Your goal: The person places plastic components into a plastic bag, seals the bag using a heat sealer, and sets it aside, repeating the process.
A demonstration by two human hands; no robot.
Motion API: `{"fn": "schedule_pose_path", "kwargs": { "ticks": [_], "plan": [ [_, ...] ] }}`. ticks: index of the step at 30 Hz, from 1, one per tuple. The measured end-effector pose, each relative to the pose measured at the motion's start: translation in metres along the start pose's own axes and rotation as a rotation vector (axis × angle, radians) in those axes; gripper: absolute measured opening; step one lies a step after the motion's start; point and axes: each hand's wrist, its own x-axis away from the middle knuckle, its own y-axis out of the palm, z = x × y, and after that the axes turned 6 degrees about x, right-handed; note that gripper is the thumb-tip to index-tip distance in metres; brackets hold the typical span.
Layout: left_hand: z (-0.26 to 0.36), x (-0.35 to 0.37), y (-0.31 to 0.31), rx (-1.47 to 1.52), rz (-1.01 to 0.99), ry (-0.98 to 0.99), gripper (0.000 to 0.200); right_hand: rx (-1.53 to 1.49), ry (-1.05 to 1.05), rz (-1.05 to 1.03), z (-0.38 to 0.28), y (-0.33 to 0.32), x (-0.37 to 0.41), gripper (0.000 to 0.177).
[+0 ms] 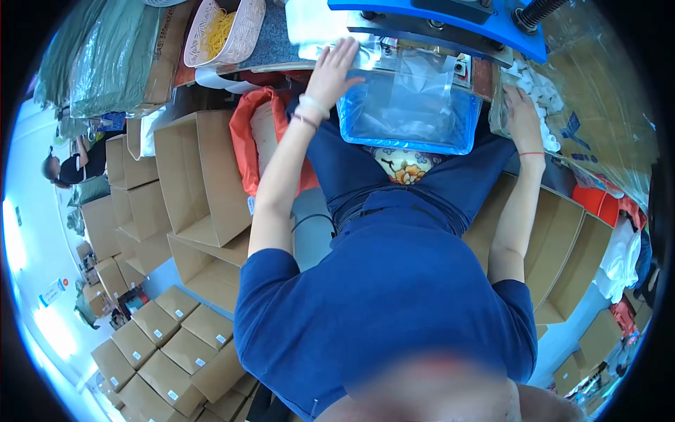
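Observation:
My left hand lies with its fingers stretched out at the edge of a stack of clear plastic bags on the worktable. In front of my lap is a blue basket with clear plastic bags in it. One clear bag hangs from the table edge over the basket. My right hand rests beside a pile of small white pieces, fingers extended and slightly bent. Nothing shows in its grasp. A blue press-like machine stands over the table edge.
A white basket of yellow rubber bands stands at the upper left. Open cardboard boxes and a red bag are at my left. Another open box is at my right. Another person is far left.

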Motion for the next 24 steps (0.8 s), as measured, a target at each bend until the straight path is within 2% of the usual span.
{"fn": "schedule_pose_path", "kwargs": {
  "ticks": [2,4,8,10,11,13,14,15,16,17,18,19,22,24],
  "plan": [
    [-0.006,0.014,0.001,0.018,0.094,-0.018,0.039,-0.078,-0.032,-0.022,0.002,-0.004,0.004,0.034],
    [-0.007,0.017,-0.002,0.109,0.223,-0.060,0.025,-0.152,-0.096,-0.197,0.011,-0.009,0.004,0.037],
    [-0.013,0.007,-0.002,0.155,0.216,-0.012,0.019,-0.174,-0.113,-0.197,0.020,-0.001,-0.002,0.040],
    [-0.009,0.004,-0.012,0.211,0.212,-0.073,0.016,0.094,-0.020,0.044,0.007,-0.001,-0.008,0.037],
    [-0.006,0.004,-0.016,0.268,0.204,-0.133,0.014,0.090,-0.017,0.034,0.002,-0.003,-0.005,0.037],
    [0.022,-0.002,-0.039,0.413,0.275,-0.200,0.012,0.002,0.011,0.317,-0.014,-0.025,-0.009,0.035],
    [0.040,-0.005,-0.055,0.466,0.306,-0.206,0.013,-0.118,0.004,0.286,-0.023,-0.038,-0.005,0.033],
    [0.050,-0.004,-0.062,0.543,0.261,-0.318,0.016,-0.122,0.007,0.282,-0.039,-0.046,0.000,0.033],
    [0.056,-0.002,-0.063,0.545,0.255,-0.321,0.016,-0.379,-0.004,0.268,-0.057,-0.053,0.005,0.034],
    [0.060,-0.003,-0.063,0.781,0.171,-0.511,0.018,-0.634,-0.015,0.254,-0.074,-0.059,0.009,0.035],
    [0.065,-0.005,-0.064,1.014,0.082,-0.698,0.019,-0.635,-0.002,0.207,-0.087,-0.057,0.015,0.035],
    [0.075,-0.012,-0.075,1.074,0.044,-0.701,0.021,-0.637,0.014,0.162,-0.101,-0.050,0.022,0.035],
    [0.084,-0.015,-0.076,1.188,-0.074,-0.711,0.020,-1.142,0.146,0.068,-0.137,-0.041,0.021,0.032],
    [0.091,-0.017,-0.079,1.250,-0.110,-0.695,0.020,-1.143,0.092,0.107,-0.146,-0.057,0.009,0.031]
  ]
}}
